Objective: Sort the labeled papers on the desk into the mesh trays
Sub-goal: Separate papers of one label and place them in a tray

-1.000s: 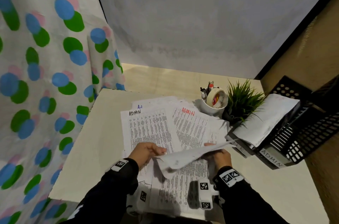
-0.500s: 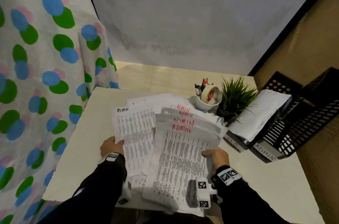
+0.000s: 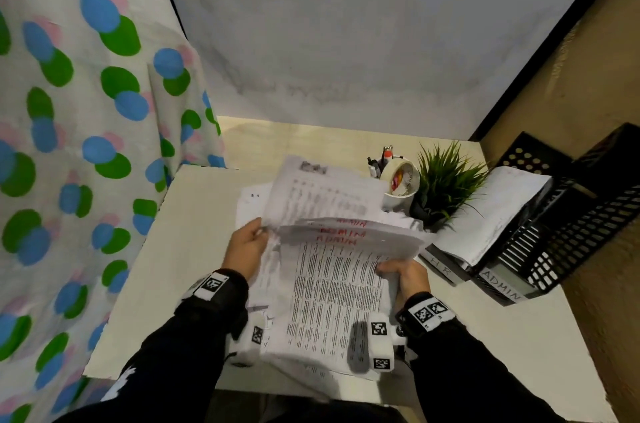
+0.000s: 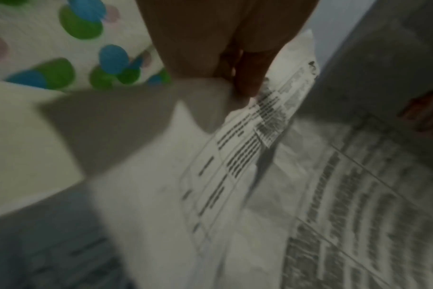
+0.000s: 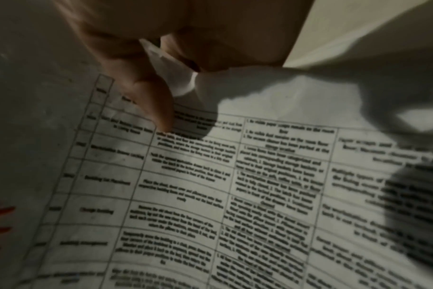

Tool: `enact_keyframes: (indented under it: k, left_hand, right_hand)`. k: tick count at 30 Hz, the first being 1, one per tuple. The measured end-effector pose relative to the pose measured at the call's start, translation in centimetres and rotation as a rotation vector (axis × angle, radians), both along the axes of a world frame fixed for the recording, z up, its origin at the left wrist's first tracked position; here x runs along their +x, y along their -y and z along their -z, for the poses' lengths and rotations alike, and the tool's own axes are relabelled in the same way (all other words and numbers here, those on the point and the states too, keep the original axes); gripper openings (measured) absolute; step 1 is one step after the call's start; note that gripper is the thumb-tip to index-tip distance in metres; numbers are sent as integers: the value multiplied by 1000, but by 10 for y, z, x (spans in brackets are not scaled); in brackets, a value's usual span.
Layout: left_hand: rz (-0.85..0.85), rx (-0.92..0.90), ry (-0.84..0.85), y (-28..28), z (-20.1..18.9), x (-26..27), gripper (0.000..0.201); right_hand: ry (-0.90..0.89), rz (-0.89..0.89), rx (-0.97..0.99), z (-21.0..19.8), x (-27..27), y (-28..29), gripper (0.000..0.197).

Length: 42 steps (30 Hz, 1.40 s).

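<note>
The right hand [image 3: 403, 275] gripped a fanned sheaf of ADMIN papers [image 3: 334, 287] at its right edge, thumb on top and fingers curled beneath, as the right wrist view showed. The left hand [image 3: 247, 246] pinched the left edge of a single sheet [image 3: 322, 194], lifted and tilted up toward twelve o'clock above the sheaf. Both bundles hung just over the counter [image 3: 180, 249], with more loose papers [image 3: 251, 200] lying flat beneath them. The mesh trays [image 3: 554, 242] stood at about three o'clock from the hands, the front one bearing an ADMIN label [image 3: 502, 285] and its neighbour an HR label [image 3: 441, 266]; white sheets already lay in them.

The step in hand looked like gathering the ADMIN sheets into one stack. To do it well, the person would lay the lifted sheet onto the sheaf only after reading its heading, which was too blurred here to tell. The fanned edges would want squaring against the counter before the carry. The potted plant [image 3: 446, 180] and pen cup [image 3: 398, 187] stood near the route at one o'clock, so a low, flat sweep rightward seemed safest.
</note>
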State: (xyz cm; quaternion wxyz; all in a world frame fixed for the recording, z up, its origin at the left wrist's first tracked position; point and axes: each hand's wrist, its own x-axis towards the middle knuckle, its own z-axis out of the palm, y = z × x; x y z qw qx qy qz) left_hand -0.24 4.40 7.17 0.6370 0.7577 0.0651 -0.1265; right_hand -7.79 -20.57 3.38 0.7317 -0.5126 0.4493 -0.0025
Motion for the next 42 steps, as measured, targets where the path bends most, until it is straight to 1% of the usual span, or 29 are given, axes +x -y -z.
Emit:
enact_keyframes:
  k: [2,3,4,5,6,9,10,11,13,14,15,16,17,18,21,22,23,24,25,26,27,28,31,32,34,36,39,41,42]
  left_hand:
    - [110,-74,-120,16,-4,-6,37]
    - [137,-72,-166,23,-2,-9,34]
    - [147,-52,-200,28,1,-12,26]
    - [129,-48,-223,31,2,-16,15]
    - [83,-55,-245,33,6,-17,12]
    - [-125,-120,-352,34,27,-10,26]
    - [-180,-89,-391,34,34,-5,30]
    - [-189,-2,-407,33,42,-1,30]
    - [-128,265,-397,33,50,3,15]
    - [-99,339,-378,35,52,1,12]
    - [-79,391,-357,38,59,1,27]
    - [-68,397,-359,41,60,-2,39]
    - [-69,381,-359,44,61,-4,44]
    - [-64,367,-370,47,63,-6,45]
    - [5,442,-374,50,69,-8,43]
    - [22,458,-384,49,71,-7,41]
    - [47,450,-376,49,72,-8,37]
    - [94,467,-363,48,72,-8,28]
    - [164,511,-346,49,71,-8,12]
    - [214,527,-317,49,70,-8,18]
    - [251,530,-278,49,71,-7,31]
    - [242,475,-247,49,69,-7,33]
    - [135,201,-222,42,57,-6,20]
    - [114,100,-251,40,51,-6,22]
    - [144,-39,-288,37,37,-8,30]
    - [200,-94,-283,37,22,-10,36]
    - [207,-148,-259,38,11,-11,46]
    - [138,-181,-236,38,7,-11,36]
    - [76,-236,-243,37,5,-11,30]
  right_hand:
    - [47,27,35,-4,4,0,24]
    - [58,47,31,-5,5,1,26]
    - [56,64,12,-6,4,3,27]
    - [47,80,-12,-6,2,5,28]
    - [35,85,-42,-6,0,7,29]
    - [7,89,-80,-1,-7,14,39]
    - [-1,102,-78,0,-9,14,45]
    - [-8,116,-77,3,-12,14,51]
    - [-6,108,-67,4,-15,13,60]
    - [-5,85,-61,4,-17,13,59]
    - [-23,62,-65,4,-18,13,51]
    - [-67,32,-86,3,-20,14,37]
    - [-120,3,-110,2,-21,15,27]
    - [-160,-24,-134,4,-24,18,28]
    - [-221,-61,-149,9,-32,23,44]
    - [-244,-73,-141,10,-35,25,43]
    - [-267,-71,-130,10,-37,25,36]
    - [-277,-63,-117,10,-39,26,28]
    - [-283,-63,-108,7,-40,25,23]
    - [-267,-62,-106,10,-40,25,21]
    - [-260,-66,-105,8,-40,25,20]
    - [-250,-60,-102,10,-40,25,19]
    - [-215,-2,-65,9,-39,24,15]
    - [-186,23,-49,12,-37,24,13]
    - [-133,42,-39,10,-33,24,12]
    - [-89,41,-47,7,-27,22,13]
    - [-61,61,-21,3,-16,20,17]
    - [-51,51,-35,5,-8,22,27]
    - [-34,49,-49,8,-4,21,35]
